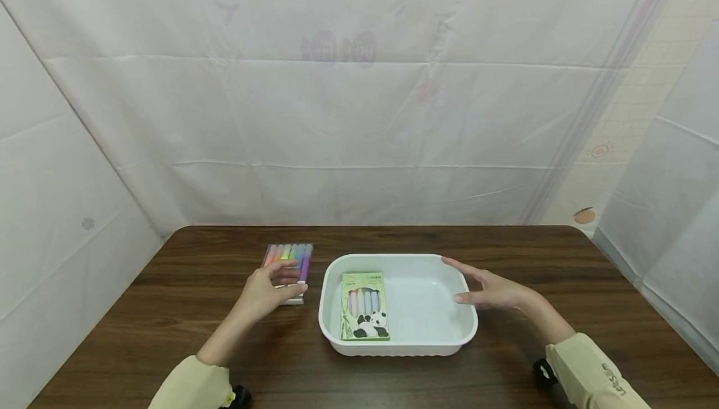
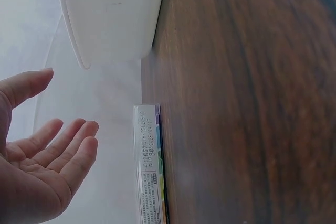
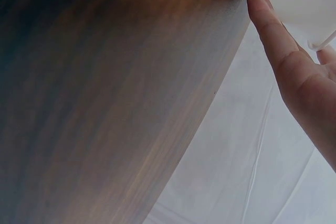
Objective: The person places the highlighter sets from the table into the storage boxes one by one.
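My left hand (image 1: 264, 293) hovers over a clear pack of coloured markers (image 1: 306, 262), fingers spread and loosely bent. In the left wrist view a gap shows between the fingers (image 2: 86, 145) and the pack's printed end (image 2: 148, 156), and the palm is bare. My right hand (image 1: 497, 290) holds the right side of a white plastic tub (image 1: 399, 349), thumb over the rim and fingers along the outer wall. Inside the tub, on its left, lies a green marker box (image 1: 365, 281) with a panda picture. In the right wrist view the fingers (image 3: 278, 40) lie against the tub's outside.
The dark wooden table (image 1: 449, 378) carries the tub at its middle and the marker pack to the left of it. A pale printed cloth (image 1: 359, 128) hangs behind the table's far edge, with more white sheeting at both sides.
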`<action>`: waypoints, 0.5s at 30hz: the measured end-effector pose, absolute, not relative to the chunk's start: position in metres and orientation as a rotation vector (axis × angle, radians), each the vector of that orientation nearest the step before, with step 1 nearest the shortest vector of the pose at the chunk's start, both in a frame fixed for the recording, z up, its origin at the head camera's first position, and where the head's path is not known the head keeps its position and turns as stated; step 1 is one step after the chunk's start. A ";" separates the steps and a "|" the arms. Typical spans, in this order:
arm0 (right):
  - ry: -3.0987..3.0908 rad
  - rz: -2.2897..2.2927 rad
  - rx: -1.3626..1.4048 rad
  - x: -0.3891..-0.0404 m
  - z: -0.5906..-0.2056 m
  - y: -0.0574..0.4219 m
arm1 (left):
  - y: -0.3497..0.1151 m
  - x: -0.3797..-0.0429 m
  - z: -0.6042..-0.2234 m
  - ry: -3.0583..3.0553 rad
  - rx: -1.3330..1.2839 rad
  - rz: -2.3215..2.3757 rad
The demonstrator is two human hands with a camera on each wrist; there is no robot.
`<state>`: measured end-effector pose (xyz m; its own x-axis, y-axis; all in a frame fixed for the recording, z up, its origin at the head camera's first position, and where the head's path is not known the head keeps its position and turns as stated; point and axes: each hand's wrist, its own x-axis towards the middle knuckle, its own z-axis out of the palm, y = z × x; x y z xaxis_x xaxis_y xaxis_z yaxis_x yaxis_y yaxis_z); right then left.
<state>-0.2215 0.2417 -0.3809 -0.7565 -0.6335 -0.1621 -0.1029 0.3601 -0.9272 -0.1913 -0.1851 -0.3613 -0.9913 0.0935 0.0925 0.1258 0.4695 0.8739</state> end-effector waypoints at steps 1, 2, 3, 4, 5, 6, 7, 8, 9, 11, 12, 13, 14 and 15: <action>2.127 -1.394 -0.637 -0.222 -0.381 0.242 | -0.185 -0.191 -0.361 -2.667 -0.191 -1.593; 2.128 -1.393 -0.641 -0.221 -0.381 0.242 | -0.186 -0.192 -0.361 -2.668 -0.182 -1.601; 2.127 -1.394 -0.643 -0.221 -0.380 0.242 | -0.186 -0.192 -0.361 -2.669 -0.175 -1.607; 2.124 -1.399 -0.645 -0.221 -0.380 0.242 | -0.186 -0.192 -0.361 -2.671 -0.170 -1.610; 2.116 -1.405 -0.646 -0.221 -0.380 0.242 | -0.186 -0.192 -0.361 -2.672 -0.168 -1.611; 2.109 -1.410 -0.648 -0.221 -0.379 0.242 | -0.187 -0.192 -0.361 -2.672 -0.166 -1.612; 2.103 -1.416 -0.649 -0.221 -0.379 0.242 | -0.187 -0.192 -0.361 -2.675 -0.165 -1.609; 2.096 -1.420 -0.652 -0.221 -0.379 0.242 | -0.187 -0.192 -0.361 -2.676 -0.165 -1.606; 2.092 -1.423 -0.651 -0.221 -0.379 0.242 | -0.187 -0.192 -0.361 -2.678 -0.166 -1.599; 2.083 -1.428 -0.650 -0.221 -0.378 0.242 | -0.188 -0.192 -0.361 -2.680 -0.168 -1.591; 2.085 -1.427 -0.653 -0.221 -0.378 0.242 | -0.188 -0.192 -0.361 -2.682 -0.167 -1.585; 2.085 -1.427 -0.656 -0.221 -0.378 0.242 | -0.189 -0.192 -0.361 -2.685 -0.169 -1.580; 2.085 -1.427 -0.658 -0.221 -0.378 0.242 | -0.189 -0.193 -0.361 -2.686 -0.168 -1.573; 2.085 -1.426 -0.659 -0.221 -0.378 0.242 | -0.189 -0.193 -0.361 -2.689 -0.170 -1.568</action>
<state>-0.2210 0.2419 -0.3784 -0.7437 -0.6521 -0.1475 -0.0988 0.3253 -0.9404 -0.1931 -0.1895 -0.3614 -0.9938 0.0817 0.0757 0.1061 0.4880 0.8664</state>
